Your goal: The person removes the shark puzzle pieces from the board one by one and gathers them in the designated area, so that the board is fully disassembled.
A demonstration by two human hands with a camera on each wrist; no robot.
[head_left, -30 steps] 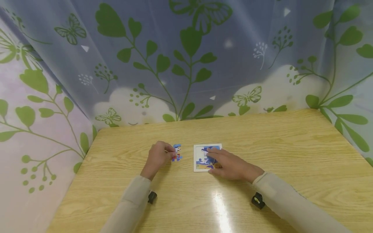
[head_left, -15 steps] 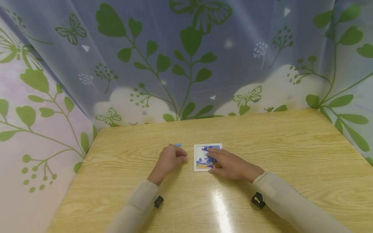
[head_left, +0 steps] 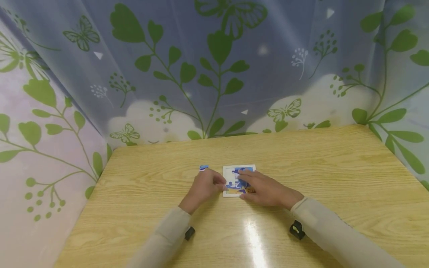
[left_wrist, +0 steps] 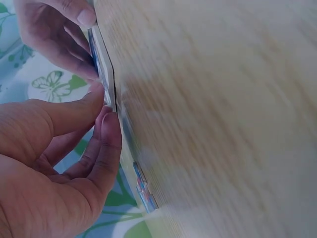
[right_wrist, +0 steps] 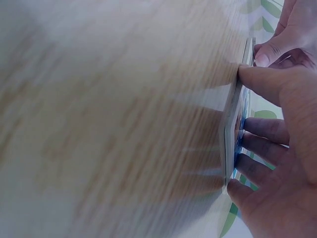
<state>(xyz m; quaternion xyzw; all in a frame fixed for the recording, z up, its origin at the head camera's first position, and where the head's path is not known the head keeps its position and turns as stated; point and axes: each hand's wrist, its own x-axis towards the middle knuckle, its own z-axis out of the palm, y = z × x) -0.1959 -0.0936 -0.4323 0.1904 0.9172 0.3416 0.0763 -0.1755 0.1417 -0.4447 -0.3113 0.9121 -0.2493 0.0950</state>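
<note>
A square jigsaw puzzle in a white frame [head_left: 238,166] lies on the table, with blue and yellow picture pieces inside and a white bare area at its left. My left hand [head_left: 204,188] is at the frame's left edge. Thumb and fingertips come together there in a pinch on a puzzle piece, mostly hidden by the fingers. Across the right part of the puzzle rests my right hand [head_left: 266,189], fingers spread over the picture and thumb at the near edge. Beyond the left hand lies a loose blue puzzle piece [head_left: 203,168]; the left wrist view shows loose colored pieces [left_wrist: 143,189] flat on the wood.
The wooden table [head_left: 321,160] reaches back to a patterned curtain [head_left: 187,74] with green leaves and butterflies. More leaf-printed fabric [head_left: 50,149] hangs at the left side. Both sleeves have a black wrist camera [head_left: 296,230] below them.
From the loose pieces, my left hand has moved right to the frame's left edge in a pinch. The right hand and the frame have stayed in place.
</note>
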